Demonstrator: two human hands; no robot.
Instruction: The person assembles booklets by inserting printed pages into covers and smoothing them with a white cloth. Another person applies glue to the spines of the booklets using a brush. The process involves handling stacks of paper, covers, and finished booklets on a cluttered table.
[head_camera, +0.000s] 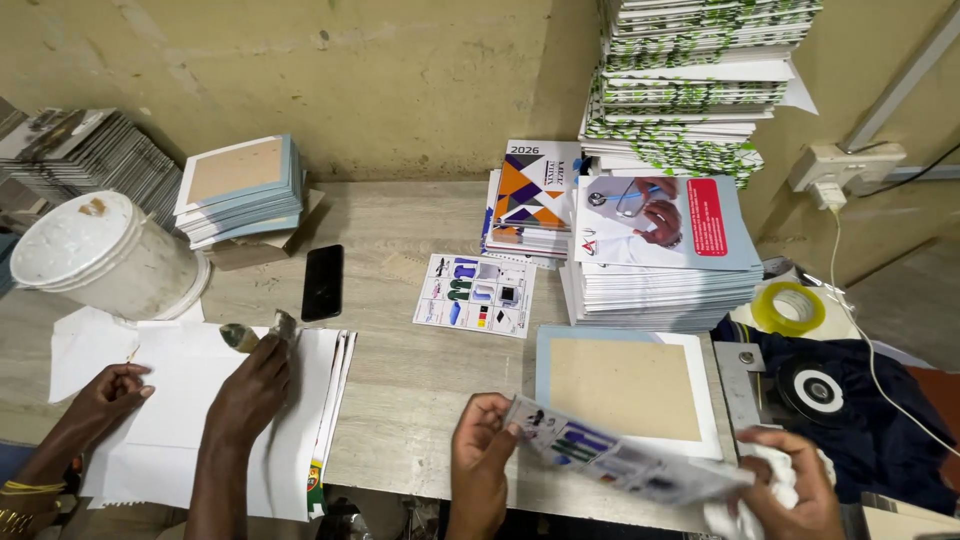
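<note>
Left hand (480, 465): closed in a pinch on the near-left corner of a printed card (615, 462), thumb on top. Right hand (790, 495): closed on the card's other end, with a wad of white cloth (770, 480) bunched in the same grip. Card is held level in the air between both hands, just in front of the brown-faced board (625, 388); the two-ended hold keeps the thin sheet flat. Card is motion-blurred, so detail is unclear.

Landmark = brown-faced board, lying flat on the surface (400, 370) with its white and blue border showing.
- Behind it: tall stack of printed covers (665, 255); further back, patterned booklets (530, 200) and a high pile against the wall.
- Behind-left: a second printed card (475, 293), lying flat, and a dark phone (322, 282), face down or screen off.
- Right: roll of yellow tape (788, 308) on dark cloth.
- Far left: a co-worker's two hands (250, 390) on white sheets (190, 410), one gripping a brush-like tool; white bucket (100, 255) behind them, within reach of that tool.
</note>
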